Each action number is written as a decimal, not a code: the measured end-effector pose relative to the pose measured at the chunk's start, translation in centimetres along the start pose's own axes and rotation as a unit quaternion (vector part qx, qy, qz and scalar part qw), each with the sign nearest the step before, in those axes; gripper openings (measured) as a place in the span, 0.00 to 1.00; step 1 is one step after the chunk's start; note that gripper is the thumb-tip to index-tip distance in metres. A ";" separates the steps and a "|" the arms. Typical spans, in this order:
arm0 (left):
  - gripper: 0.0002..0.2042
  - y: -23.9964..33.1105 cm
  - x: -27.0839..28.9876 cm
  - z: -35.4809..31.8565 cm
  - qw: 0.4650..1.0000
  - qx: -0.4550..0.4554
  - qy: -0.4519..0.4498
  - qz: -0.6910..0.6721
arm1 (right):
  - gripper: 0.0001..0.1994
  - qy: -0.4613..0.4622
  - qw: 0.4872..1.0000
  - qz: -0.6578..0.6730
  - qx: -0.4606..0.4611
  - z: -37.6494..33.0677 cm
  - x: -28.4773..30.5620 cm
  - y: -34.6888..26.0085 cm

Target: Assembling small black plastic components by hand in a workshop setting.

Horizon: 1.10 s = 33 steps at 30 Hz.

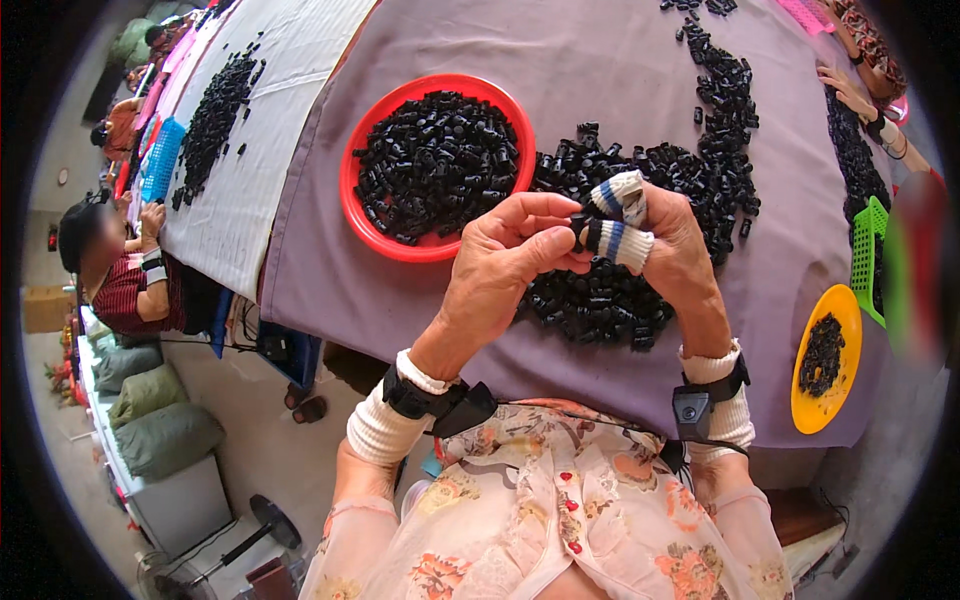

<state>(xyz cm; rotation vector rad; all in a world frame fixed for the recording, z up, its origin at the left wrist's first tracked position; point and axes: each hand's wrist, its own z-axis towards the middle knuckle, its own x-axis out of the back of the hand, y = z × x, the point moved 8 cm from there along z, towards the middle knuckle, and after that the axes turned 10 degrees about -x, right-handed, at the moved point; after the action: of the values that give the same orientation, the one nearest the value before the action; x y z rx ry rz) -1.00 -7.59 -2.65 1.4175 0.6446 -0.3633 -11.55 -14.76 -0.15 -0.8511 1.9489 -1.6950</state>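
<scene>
- The person's left hand [490, 255], at the centre of the frame, pinches a small black part [578, 228] between thumb and fingers.
- The right hand [680, 245], just right of it, has its fingers curled in to the same part; two wear striped finger covers [622, 243], white with blue and black. Whether it grips the part too, I cannot tell.
- The part sits between the two hands, above a loose heap of black parts [600, 305] on a mauve tablecloth [590, 50].
- From the heap, a trail of similar parts [722, 90] runs to the top edge, right of centre.
- A round red basin [432, 252], left of the hands in the upper middle, holds many more.
- At the lower right lies a yellow plate [838, 398] with dark bits [821, 355] on it; a green basket [866, 250] stands just above it in the frame.
- At the upper right, a co-worker's hand [848, 92] rests open near another dark row [852, 160].
- At the upper left, a white-covered table [300, 80] bears another black pile [215, 115] and a blue basket [162, 160].
</scene>
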 end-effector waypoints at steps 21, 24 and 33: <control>0.11 -0.3 -0.4 -0.1 0.991 0.022 0.023 -0.130 | 0.12 -0.024 0.997 -0.058 0.044 -0.6 -0.7 -0.6; 0.11 -0.5 -0.4 -0.2 0.989 0.035 0.003 -0.143 | 0.12 -0.049 0.997 -0.042 0.032 -0.5 -1.1 -0.1; 0.10 -0.5 -0.6 -0.3 0.988 0.036 -0.021 -0.146 | 0.20 -0.075 0.987 -0.138 0.044 0.1 -1.2 -0.1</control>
<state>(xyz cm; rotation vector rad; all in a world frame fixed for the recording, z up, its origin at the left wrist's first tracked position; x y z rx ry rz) -1.83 -7.49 -2.63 1.3813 0.8134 -0.6511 -10.59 -14.05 -0.16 -1.2252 1.7059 -1.7938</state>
